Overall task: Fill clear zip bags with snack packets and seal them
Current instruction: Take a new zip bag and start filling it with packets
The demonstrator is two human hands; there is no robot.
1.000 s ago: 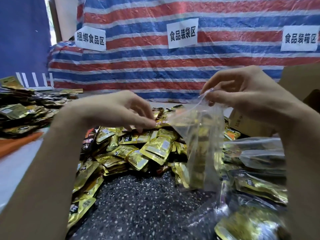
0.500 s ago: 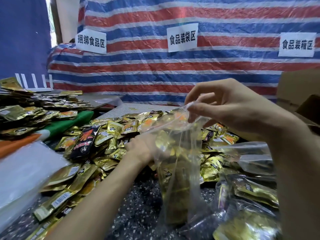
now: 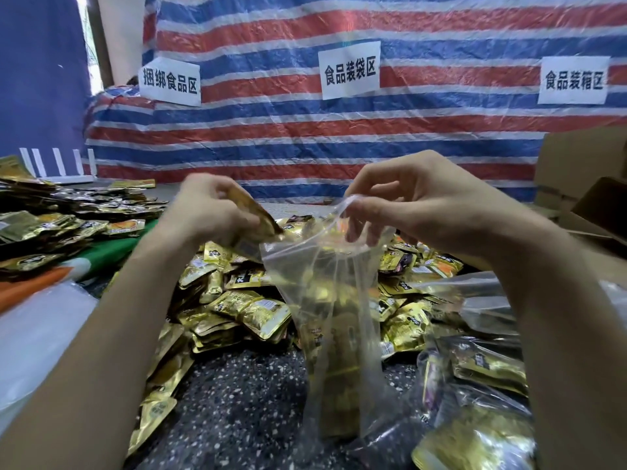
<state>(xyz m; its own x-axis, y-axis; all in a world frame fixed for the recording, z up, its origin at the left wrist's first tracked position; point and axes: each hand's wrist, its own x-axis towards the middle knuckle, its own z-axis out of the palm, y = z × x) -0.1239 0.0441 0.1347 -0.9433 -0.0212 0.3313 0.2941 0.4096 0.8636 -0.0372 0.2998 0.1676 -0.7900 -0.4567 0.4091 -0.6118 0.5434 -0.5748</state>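
A: Main risk from here?

B: The mouth is held open at one side only. The right hand (image 3: 424, 208) pinches the far rim of the clear zip bag (image 3: 332, 317) at centre frame, and the near lip sags. The snack packet (image 3: 258, 215) could snag on that lip and fall onto the pile (image 3: 251, 310) on the counter (image 3: 237, 401).

A: Hand poses?

B: At centre-left, the left hand (image 3: 210, 212) has its fingers curled round the gold packet, tilted toward the mouth and just beside it. The right hand is raised with thumb and forefinger clamped on the rim and the other fingers loose. The bag hangs to lower centre with packets inside.
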